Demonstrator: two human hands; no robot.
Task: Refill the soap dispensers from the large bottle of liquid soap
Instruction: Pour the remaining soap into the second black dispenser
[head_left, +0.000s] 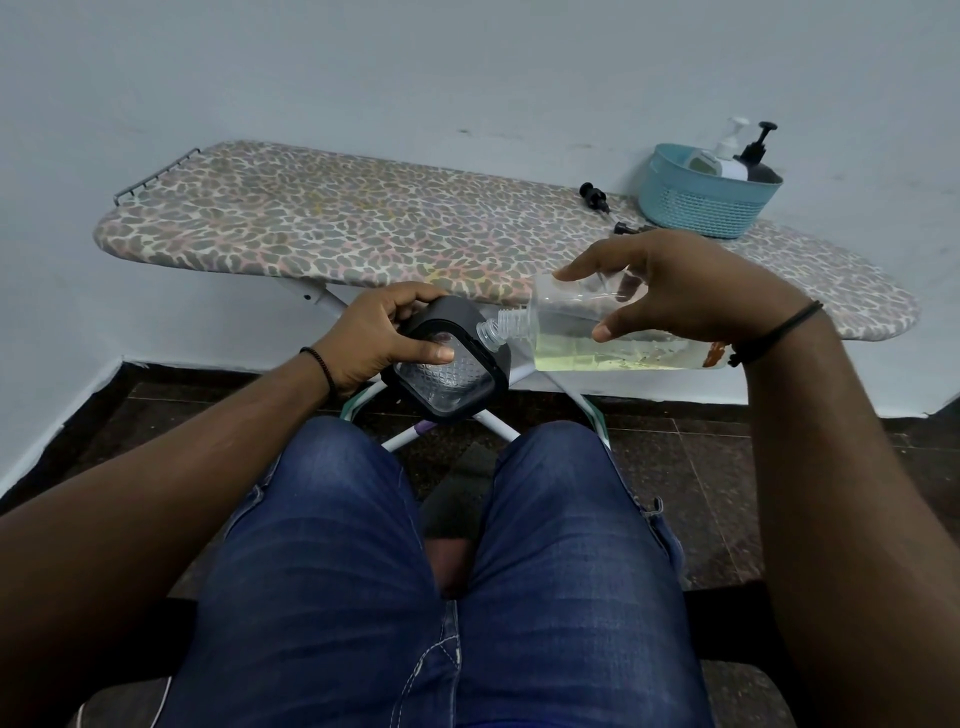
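1. Bottle (597, 332) – large, clear, held nearly level above the near edge of the board (363, 234), its open threaded neck pointing left; pale yellow soap lies along its lower side
2. The right hand (670, 291) grips the bottle from above, thumb on the near side and fingers spread over the top and far side
3. Dispenser (452, 364) – black frame with a clear patterned body, tilted, held just left of the bottle's neck; the neck touches or nearly touches its upper right corner, which one I cannot tell
4. The left hand (384, 332) holds the dispenser with fingers curled over its top and the thumb pressed on the clear face
5. Both things hang in front of the board, above the person's knees in blue jeans (441, 571)
6. A black pump (595, 196) lies loose on the board near the far right end, with a second dark part (626, 228) just beside it
7. A blue basket (706, 200) stands at the far right of the board against the wall; it holds a white pump bottle (719, 158) and a dark pump bottle (761, 163)
8. Each wrist wears a dark band
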